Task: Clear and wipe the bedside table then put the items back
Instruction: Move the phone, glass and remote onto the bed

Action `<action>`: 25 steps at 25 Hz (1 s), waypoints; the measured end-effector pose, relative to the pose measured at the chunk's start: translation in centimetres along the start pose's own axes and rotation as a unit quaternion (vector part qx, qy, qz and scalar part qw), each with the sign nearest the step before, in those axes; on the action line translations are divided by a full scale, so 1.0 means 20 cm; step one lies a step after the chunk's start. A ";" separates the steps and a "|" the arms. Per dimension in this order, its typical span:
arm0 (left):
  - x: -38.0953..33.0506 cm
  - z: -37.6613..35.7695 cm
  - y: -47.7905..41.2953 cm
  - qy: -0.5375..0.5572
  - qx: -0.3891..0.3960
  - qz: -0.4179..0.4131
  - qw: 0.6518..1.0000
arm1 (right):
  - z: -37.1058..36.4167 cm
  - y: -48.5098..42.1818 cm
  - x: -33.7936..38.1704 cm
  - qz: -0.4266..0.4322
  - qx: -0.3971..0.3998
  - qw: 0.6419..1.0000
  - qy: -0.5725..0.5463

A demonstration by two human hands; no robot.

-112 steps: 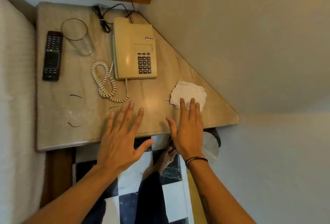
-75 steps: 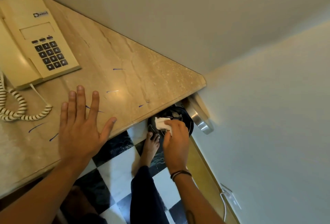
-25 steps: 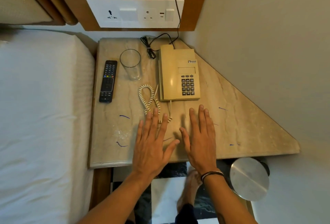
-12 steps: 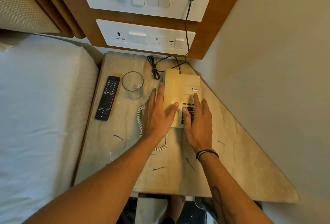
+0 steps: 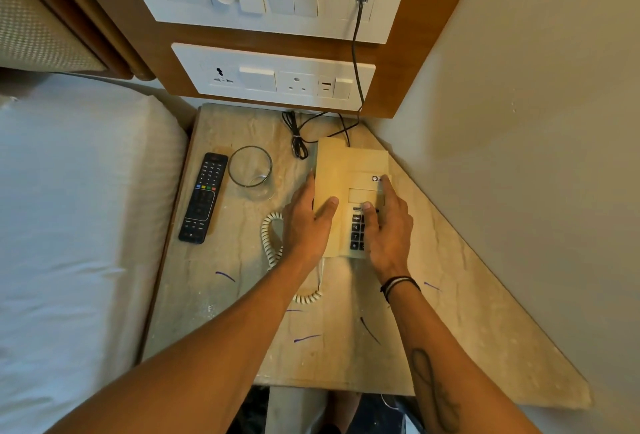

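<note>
Bracketing the telephone (image 5: 349,170) from both sides, the person's hands are set about as wide as the set itself: the left hand (image 5: 306,226) lies against its left edge with the thumb over the top, and I cannot tell whether the fingers hook beneath; the right hand (image 5: 389,226) rests flat and straight-fingered across the keypad side. It sits at the back of the bedside table (image 5: 467,312), its long axis running straight away from the person, in line with both forearms. Neither hand is nearer. To my eye a lift comes next, and the coiled cord (image 5: 273,236) under the left wrist and the black lead (image 5: 298,148) behind would trail along
</note>
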State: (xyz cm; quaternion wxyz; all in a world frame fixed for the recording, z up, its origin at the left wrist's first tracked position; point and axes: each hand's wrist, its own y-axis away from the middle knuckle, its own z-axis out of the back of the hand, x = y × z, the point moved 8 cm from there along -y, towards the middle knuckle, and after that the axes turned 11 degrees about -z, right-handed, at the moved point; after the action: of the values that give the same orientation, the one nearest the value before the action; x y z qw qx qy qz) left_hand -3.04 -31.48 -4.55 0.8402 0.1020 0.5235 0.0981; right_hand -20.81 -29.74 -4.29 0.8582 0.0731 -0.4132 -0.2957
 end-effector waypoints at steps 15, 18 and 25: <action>-0.57 0.32 0.36 0.174 0.028 -0.076 0.981 | 0.55 0.58 0.37 0.049 -0.141 0.978 -0.147; -0.88 0.55 0.42 0.186 0.019 -0.118 0.975 | 0.77 0.74 0.72 0.082 -0.177 0.972 -0.133; -1.58 1.41 0.54 0.237 -0.022 -0.211 0.948 | 1.08 1.19 1.72 0.192 -0.120 0.939 -0.258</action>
State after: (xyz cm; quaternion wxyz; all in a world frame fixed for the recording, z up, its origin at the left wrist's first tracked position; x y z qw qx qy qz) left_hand 8.01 -31.73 37.70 0.6957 -0.0556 0.7146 -0.0481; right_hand -9.72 -27.25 41.43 0.7648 -0.1899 -0.5884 -0.1813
